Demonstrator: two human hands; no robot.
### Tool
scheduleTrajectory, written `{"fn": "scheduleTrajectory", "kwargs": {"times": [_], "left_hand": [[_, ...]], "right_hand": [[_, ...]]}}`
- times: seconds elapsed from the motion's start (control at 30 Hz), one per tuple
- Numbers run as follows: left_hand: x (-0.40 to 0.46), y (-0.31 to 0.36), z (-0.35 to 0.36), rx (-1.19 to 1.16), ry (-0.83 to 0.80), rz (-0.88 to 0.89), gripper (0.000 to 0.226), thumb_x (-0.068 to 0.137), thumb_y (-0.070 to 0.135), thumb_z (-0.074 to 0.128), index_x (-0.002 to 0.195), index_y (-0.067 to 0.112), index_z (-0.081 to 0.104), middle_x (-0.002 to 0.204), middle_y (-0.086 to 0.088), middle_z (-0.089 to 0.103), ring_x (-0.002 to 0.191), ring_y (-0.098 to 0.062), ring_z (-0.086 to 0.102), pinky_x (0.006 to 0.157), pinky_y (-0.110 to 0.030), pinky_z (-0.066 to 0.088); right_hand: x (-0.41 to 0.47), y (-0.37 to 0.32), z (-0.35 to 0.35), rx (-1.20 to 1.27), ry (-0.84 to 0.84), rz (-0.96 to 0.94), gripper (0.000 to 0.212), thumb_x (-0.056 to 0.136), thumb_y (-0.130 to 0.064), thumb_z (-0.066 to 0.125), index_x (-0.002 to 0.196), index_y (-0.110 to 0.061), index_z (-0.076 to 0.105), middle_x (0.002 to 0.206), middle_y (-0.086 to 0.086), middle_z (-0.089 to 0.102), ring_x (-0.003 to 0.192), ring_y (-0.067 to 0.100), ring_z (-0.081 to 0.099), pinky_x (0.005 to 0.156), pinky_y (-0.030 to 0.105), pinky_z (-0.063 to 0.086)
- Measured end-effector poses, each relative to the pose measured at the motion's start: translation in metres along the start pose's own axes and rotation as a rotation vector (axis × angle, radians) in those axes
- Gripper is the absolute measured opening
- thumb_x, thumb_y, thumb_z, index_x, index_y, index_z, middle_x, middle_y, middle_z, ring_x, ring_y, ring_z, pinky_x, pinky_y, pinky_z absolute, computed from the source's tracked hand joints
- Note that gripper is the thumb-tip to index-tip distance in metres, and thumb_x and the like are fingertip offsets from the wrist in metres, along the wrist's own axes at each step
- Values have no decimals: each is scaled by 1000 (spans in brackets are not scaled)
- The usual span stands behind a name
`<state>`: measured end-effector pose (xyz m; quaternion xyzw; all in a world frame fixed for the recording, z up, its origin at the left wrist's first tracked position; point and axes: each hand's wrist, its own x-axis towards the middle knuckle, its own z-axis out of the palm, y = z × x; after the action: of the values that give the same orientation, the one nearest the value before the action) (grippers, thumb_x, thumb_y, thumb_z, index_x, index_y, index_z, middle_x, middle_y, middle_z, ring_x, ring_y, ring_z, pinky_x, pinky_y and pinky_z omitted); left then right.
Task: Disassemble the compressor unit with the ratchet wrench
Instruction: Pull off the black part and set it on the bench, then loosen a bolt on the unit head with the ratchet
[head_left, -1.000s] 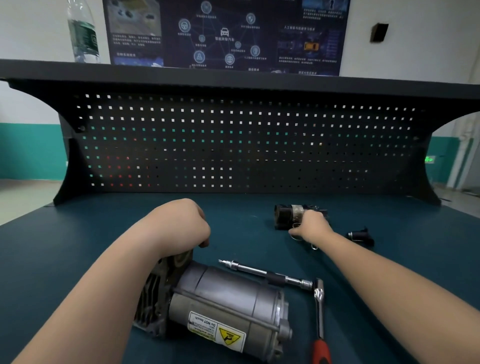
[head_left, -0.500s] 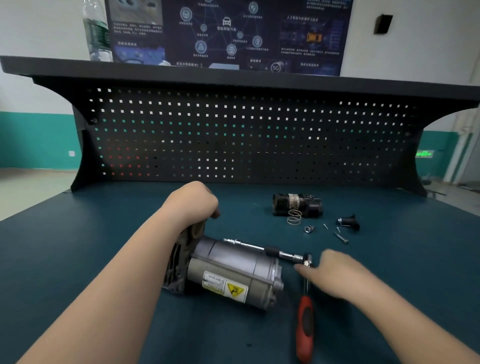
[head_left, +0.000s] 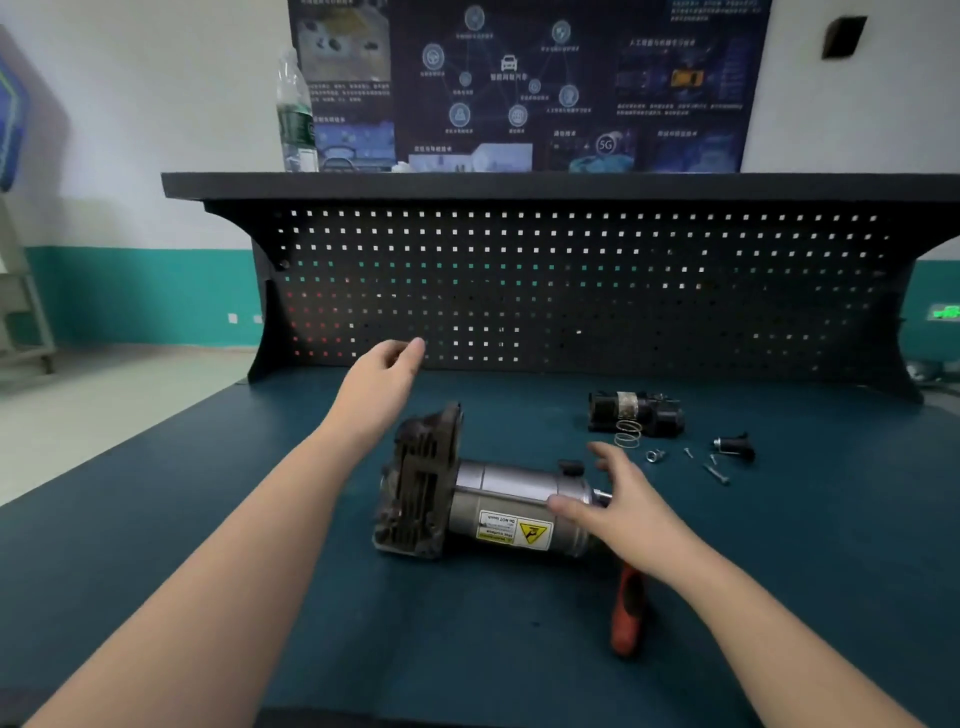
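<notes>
A compressor unit (head_left: 483, 499) lies on its side at the middle of a dark green workbench (head_left: 156, 519), its finned black head to the left and its silver cylinder, bearing a yellow warning label, to the right. The person's right hand (head_left: 628, 509) hovers at the cylinder's right end with fingers spread and relaxed; the thumb (head_left: 569, 508) lies against or just over the cylinder beside the label, though contact cannot be told for certain, and the other fingers reach past the far side of the cylinder. The left hand (head_left: 379, 379) is raised above the bench, far and left of the finned head and apart from it, fingers loosely together and gripping nothing. The ratchet wrench (head_left: 626, 610) lies on the bench just near and right of the cylinder, its red handle showing under the right wrist and its head hidden. At far right rest a black cylindrical part (head_left: 636, 413), a coil spring (head_left: 627, 434) touching it, a small black fitting (head_left: 735, 448), a small metal fitting (head_left: 654, 456) and loose screws (head_left: 717, 474). A black pegboard (head_left: 571, 291) backs the bench; 1 plastic bottle (head_left: 295, 117) stands on its top shelf.
</notes>
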<state>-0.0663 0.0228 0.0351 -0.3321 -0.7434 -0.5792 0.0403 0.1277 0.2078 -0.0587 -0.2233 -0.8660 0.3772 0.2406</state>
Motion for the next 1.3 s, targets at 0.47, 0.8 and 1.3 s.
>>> {"fn": "scheduleTrajectory", "kwargs": {"times": [0.47, 0.8, 1.3], "left_hand": [[-53, -76, 29, 27, -51, -42, 58, 59, 61, 74, 104, 47, 40, 95, 31, 58, 94, 9, 55, 72, -10, 38], [-91, -10, 81, 42, 403, 744, 23, 82, 14, 46, 101, 4, 54, 107, -11, 48, 105, -13, 44, 96, -19, 34], [-32, 47, 237, 498, -543, 522, 5, 98, 15, 39, 96, 11, 40, 103, -15, 53, 93, -34, 51, 76, -42, 37]], "right_hand": [[38, 24, -13, -357, 96, 255, 106, 60, -88, 45, 144, -24, 33, 139, 4, 48, 133, 29, 33, 101, 42, 32], [36, 43, -18, -606, -13, 510, 21, 92, -34, 45, 83, -17, 52, 102, 7, 64, 84, 25, 55, 68, 27, 42], [11, 52, -97, 1043, 46, 1, 31, 87, -23, 60, 66, -7, 44, 37, -1, 30, 23, 6, 16, 33, 11, 19]]}}
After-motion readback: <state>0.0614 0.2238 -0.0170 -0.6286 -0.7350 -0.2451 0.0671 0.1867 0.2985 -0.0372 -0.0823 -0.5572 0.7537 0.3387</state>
